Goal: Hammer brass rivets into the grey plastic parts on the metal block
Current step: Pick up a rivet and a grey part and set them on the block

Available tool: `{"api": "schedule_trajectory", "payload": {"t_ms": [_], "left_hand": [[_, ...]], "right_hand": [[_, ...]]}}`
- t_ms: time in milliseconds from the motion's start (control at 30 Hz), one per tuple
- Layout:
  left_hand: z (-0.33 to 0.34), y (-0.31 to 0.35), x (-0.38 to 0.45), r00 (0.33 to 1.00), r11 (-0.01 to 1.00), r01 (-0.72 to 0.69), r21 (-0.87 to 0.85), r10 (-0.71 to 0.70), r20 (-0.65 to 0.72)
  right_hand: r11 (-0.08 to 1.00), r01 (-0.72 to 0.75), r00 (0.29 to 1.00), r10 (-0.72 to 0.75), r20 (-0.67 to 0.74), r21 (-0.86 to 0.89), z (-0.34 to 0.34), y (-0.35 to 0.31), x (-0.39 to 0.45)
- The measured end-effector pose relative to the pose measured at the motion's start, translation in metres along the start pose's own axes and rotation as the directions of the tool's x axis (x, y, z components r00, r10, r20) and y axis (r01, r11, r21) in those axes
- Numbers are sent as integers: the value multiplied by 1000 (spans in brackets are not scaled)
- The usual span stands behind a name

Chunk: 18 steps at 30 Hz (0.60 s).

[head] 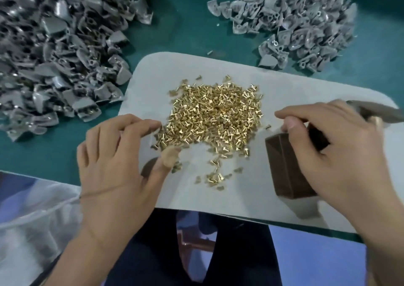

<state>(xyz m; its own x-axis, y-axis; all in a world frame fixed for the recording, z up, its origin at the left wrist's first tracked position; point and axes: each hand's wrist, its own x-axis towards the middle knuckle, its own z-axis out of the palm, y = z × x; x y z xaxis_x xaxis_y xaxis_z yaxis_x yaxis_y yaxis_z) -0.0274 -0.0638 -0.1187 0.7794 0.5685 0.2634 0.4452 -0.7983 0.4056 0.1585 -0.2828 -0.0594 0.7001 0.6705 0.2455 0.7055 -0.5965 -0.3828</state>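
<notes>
Dark rectangular metal block (pixel 288 165) stands right of the brass rivet heap (pixel 214 113), long axis running away from the viewer. Right hand (pixel 341 152) grips its top; left hand (pixel 118 165) rests relaxed at the heap's left edge

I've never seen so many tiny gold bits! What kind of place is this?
Probably a small factory workbench: a heap of brass rivets, two big piles of grey plastic parts, and a metal block for hammering on.

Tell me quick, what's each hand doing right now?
Left hand: open, fingertips at the edge of the brass rivets.
Right hand: resting on the metal block; grip cannot be told.
</notes>
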Motion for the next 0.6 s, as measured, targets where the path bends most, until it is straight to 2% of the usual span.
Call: {"api": "schedule_trajectory", "payload": {"t_ms": [200, 333, 600], "left_hand": [[5, 1, 3, 999, 1000, 17, -9, -18, -36], [5, 4, 2, 998, 1000, 22, -20, -23, -56], [6, 1, 4, 998, 999, 24, -47, -27, -53]], "right_hand": [[999, 10, 998, -12, -58, -49, 5, 1, -3], [1000, 13, 1000, -12, -21, 24, 6, 8, -5], [1000, -10, 1000, 9, -30, -11, 8, 7, -4]]}}
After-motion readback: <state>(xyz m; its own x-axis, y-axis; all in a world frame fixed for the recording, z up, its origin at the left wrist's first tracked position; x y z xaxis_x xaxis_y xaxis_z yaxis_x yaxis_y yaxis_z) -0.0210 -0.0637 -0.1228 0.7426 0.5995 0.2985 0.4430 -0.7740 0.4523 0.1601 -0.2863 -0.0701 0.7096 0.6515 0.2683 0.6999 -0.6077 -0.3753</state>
